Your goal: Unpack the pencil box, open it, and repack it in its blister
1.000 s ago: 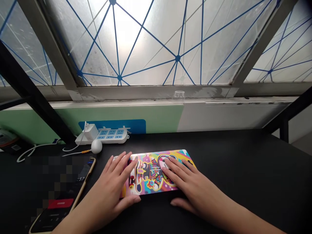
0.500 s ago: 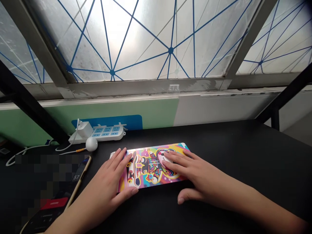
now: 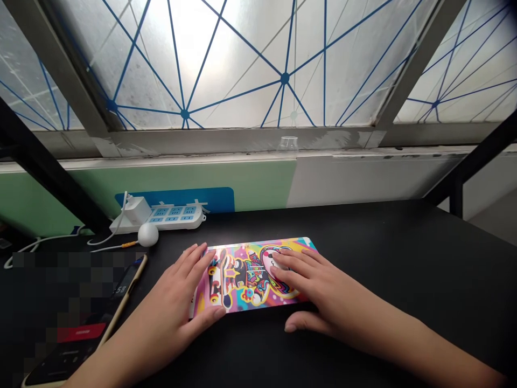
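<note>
A flat, bright rectangular item (image 3: 244, 277) with a cartoon character on a skateboard lies on the black table; I cannot tell whether it is a booklet or a thin case. My left hand (image 3: 188, 293) rests at its left end, fingers over the pink edge and thumb along the near corner. Part of that end is hidden beneath the palm. My right hand (image 3: 319, 285) lies flat on the right part, fingertips on the character's face. Its thumb sticks out onto the table near the front edge of the item. Both hands have their fingers stretched out.
A phone (image 3: 117, 302) in a tan case lies at the left, partly behind my left forearm. Behind it are a white power strip (image 3: 173, 218), a plugged-in adapter (image 3: 137, 210) and a round white bulb-like object (image 3: 148, 235) on a cable. A small clear cup (image 3: 289, 143) stands on the sill.
The view has shifted slightly. My left hand has moved a little left at the item's end, and my right thumb has drawn slightly inward. The item itself stays almost in place.
</note>
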A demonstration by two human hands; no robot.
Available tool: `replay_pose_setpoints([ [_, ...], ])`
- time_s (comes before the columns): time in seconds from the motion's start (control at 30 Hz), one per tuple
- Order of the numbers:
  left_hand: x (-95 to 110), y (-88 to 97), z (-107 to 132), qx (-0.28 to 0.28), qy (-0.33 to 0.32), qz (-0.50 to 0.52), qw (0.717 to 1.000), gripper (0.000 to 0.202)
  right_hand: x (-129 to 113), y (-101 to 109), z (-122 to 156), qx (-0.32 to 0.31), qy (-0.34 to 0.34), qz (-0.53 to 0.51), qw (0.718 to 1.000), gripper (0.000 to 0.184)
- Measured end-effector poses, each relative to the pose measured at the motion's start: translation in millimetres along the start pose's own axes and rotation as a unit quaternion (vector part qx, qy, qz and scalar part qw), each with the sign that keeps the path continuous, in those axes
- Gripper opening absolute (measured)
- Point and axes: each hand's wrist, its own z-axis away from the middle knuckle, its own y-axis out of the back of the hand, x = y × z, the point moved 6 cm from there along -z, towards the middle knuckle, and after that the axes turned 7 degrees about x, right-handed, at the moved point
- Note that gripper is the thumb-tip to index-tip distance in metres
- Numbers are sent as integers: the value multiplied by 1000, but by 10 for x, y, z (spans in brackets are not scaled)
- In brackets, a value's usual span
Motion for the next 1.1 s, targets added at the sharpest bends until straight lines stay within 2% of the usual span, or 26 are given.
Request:
replay_pose_setpoints([
  [0.23,-17,0,-25,-7,1,5,1000,81,-148,-222,-96,-12,36,84,996,84],
  [0.4,-36,-11,-18,-2,-4,-2,1000,81,-166,-262,-80,9,36,76,996,74],
  [0.5,-48,-7,-15,4,-7,-5,1000,83,-140,-255,-67,13,33,62,997,76],
  [0.63,-56,2,-26,12,-15,-7,1000,86,-136,-210,-90,-1,27,38,999,83],
  [0.73,-55,2,-36,9,-17,-11,1000,86,-94,-160,-97,-39,10,22,999,93],
  [0.9,-60,-13,-28,-12,-9,-27,1000,83,179,-15,78,-99,-33,3,995,94],
  [1.0,-66,-11,-18,-18,-8,-33,999,79,358,113,219,-85,-53,8,995,88],
  [1.1,-68,8,-22,-9,-15,-34,999,79,389,195,248,-46,-51,24,997,79],
])
